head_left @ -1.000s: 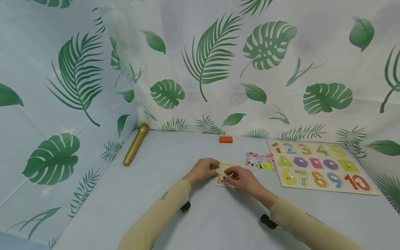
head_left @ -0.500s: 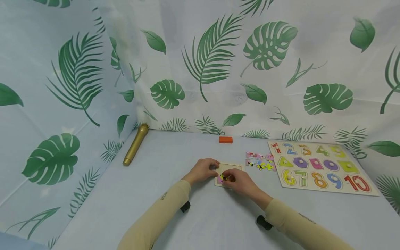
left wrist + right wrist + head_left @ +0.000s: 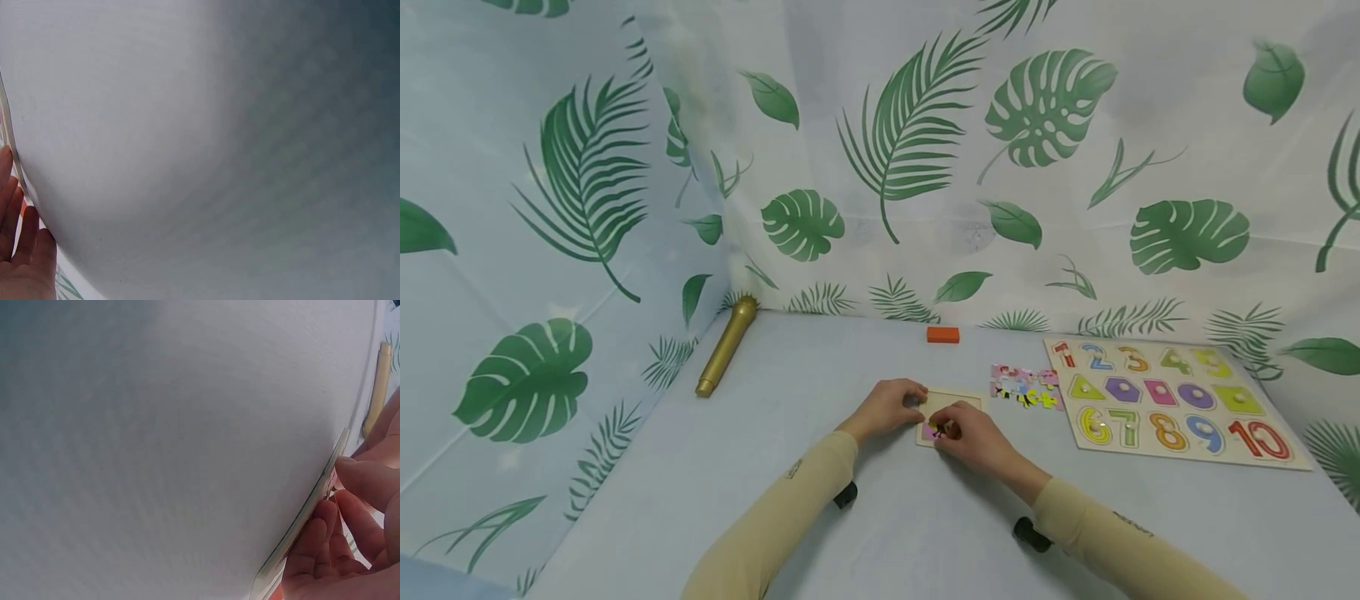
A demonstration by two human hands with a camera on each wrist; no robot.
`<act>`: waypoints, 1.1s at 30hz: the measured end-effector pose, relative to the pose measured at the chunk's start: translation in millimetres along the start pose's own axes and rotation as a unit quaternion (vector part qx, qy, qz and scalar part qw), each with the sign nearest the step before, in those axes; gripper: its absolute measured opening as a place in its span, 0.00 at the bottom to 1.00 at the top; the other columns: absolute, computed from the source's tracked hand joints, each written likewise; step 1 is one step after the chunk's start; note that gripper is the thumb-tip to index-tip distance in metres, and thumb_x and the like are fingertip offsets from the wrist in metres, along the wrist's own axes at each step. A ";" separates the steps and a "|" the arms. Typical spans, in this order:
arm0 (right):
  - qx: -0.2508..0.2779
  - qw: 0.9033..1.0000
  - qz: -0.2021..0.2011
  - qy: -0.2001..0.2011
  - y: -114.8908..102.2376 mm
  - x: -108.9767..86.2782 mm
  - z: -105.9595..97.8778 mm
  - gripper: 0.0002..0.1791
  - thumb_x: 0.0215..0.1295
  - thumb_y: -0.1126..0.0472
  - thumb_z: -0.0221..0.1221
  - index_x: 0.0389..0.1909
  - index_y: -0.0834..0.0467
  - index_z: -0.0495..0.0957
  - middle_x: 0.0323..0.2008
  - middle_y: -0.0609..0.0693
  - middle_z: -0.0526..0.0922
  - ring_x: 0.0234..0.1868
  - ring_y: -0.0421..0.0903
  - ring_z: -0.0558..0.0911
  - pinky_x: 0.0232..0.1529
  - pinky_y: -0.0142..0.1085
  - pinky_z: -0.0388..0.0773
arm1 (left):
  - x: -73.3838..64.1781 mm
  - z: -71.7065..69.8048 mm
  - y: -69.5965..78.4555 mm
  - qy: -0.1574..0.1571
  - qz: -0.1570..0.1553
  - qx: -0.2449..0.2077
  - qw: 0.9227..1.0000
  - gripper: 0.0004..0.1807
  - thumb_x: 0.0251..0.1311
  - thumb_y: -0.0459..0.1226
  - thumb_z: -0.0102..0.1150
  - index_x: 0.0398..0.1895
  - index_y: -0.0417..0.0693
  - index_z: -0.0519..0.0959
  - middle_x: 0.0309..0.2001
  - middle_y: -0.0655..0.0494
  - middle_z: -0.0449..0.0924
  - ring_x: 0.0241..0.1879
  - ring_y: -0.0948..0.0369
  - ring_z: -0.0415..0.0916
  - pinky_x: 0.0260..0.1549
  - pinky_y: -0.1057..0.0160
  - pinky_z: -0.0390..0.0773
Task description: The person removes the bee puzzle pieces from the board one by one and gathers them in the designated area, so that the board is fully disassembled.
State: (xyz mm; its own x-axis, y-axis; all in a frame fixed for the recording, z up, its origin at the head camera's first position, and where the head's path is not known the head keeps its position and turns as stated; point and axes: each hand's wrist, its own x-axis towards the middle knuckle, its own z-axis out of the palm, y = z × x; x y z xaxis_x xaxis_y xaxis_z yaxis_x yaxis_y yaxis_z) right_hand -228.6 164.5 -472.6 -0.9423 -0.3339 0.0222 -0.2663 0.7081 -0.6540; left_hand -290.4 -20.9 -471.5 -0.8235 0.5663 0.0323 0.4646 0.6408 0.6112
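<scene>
A small wooden puzzle tray point(image 3: 942, 401) lies on the table, with a pink-and-yellow jigsaw section point(image 3: 928, 432) in its lower left corner. My left hand point(image 3: 885, 408) rests at the tray's left side, fingertips along the edge; the left wrist view shows its fingers point(image 3: 28, 237) fairly straight. Over the lower part of the tray, my right hand point(image 3: 976, 439) pinches a small jigsaw piece between thumb and fingers, mostly hidden by them. The right wrist view shows the thumb point(image 3: 365, 478) and fingertips gathered close over the tray's edge point(image 3: 300, 519).
Joined and loose jigsaw pieces point(image 3: 1026, 386) lie right of the tray, beside a large wooden number-and-shape board point(image 3: 1150, 451). An orange block point(image 3: 943, 335) sits near the back. A gold microphone-shaped object point(image 3: 727, 346) lies at the left. Leaf-print cloth point(image 3: 925, 250) hangs behind the table.
My right hand has shifted slightly left and toward me over the tray, with its fingers now lower at the jigsaw section. My left hand has stayed at the tray's edge.
</scene>
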 end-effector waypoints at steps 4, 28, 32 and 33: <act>0.000 1.000 -0.008 -0.001 0.6 0.8 -0.3 0.14 0.58 0.68 0.67 0.46 0.59 0.82 0.37 0.48 0.77 0.35 0.42 0.74 0.38 0.36 0.76 | 0.7 -1.0 1.4 -0.001 0.001 0.004 1.000 0.16 0.58 0.35 0.68 0.49 0.40 0.82 0.58 0.52 0.79 0.62 0.56 0.72 0.64 0.61 0.67; -0.001 1.000 -0.003 -0.006 -3.3 -0.1 -1.5 0.16 0.59 0.69 0.66 0.49 0.60 0.81 0.39 0.49 0.76 0.35 0.43 0.72 0.36 0.36 0.74 | 0.7 -1.7 1.9 -0.008 -0.001 0.013 1.000 0.16 0.58 0.35 0.68 0.50 0.41 0.82 0.58 0.52 0.79 0.62 0.56 0.72 0.64 0.62 0.68; 0.002 1.000 -0.001 -0.003 -3.2 0.9 -1.1 0.16 0.59 0.69 0.66 0.49 0.59 0.81 0.40 0.50 0.76 0.35 0.43 0.72 0.36 0.35 0.73 | 0.5 -1.5 1.9 -0.006 0.000 0.013 1.000 0.16 0.57 0.35 0.68 0.49 0.41 0.82 0.57 0.52 0.79 0.61 0.56 0.72 0.63 0.62 0.68; 0.004 1.000 0.001 -0.003 -3.2 1.2 -0.9 0.16 0.59 0.69 0.66 0.49 0.59 0.81 0.40 0.50 0.76 0.35 0.43 0.72 0.36 0.35 0.73 | 0.7 -1.5 1.9 -0.007 -0.001 0.012 1.000 0.16 0.58 0.35 0.68 0.49 0.41 0.82 0.57 0.52 0.79 0.62 0.56 0.72 0.64 0.62 0.68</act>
State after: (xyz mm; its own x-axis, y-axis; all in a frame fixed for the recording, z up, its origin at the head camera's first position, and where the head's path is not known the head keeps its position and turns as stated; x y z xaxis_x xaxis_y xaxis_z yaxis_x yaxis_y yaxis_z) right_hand -229.0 162.4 -469.9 -0.9416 -0.3364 0.0157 -0.2625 0.7040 -0.6599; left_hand -290.6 -20.1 -469.2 -0.8205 0.5712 0.0201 0.4700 0.6543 0.5924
